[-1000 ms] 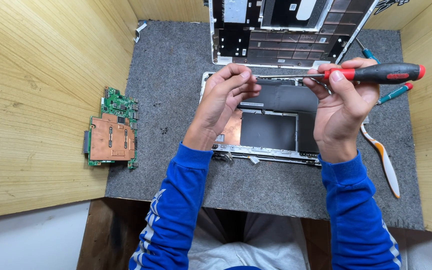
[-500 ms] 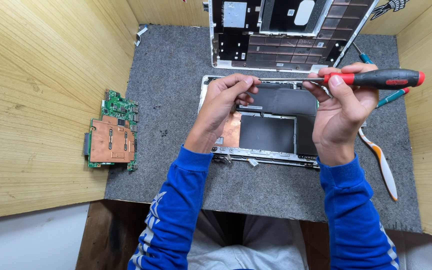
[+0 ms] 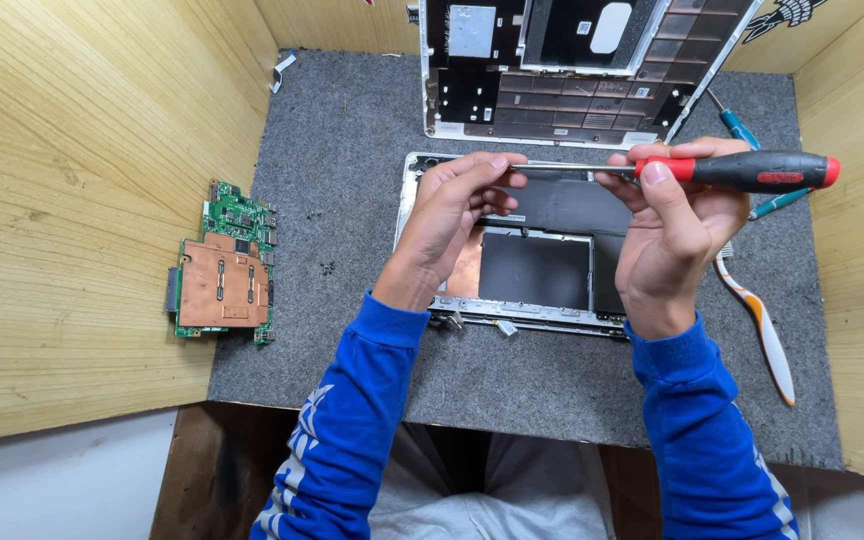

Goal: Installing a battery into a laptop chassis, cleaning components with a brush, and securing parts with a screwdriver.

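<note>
Right hand (image 3: 677, 235): grip clenched on red-and-black screwdriver (image 3: 742, 171) handle | axis: shaft level, pointing leftward from that grip | left hand (image 3: 457, 215): fingertips pinched at shaft tip, the nearer hand to it | below both: opened laptop base (image 3: 537, 270) on grey surface (image 3: 352, 200).

Bright even overhead light, soft shadows, sharp, slight wide-angle edge distortion.

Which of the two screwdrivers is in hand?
The red-and-black screwdriver, held level by the right hand, its tip at the left hand. The teal screwdriver lies on the mat.
</note>
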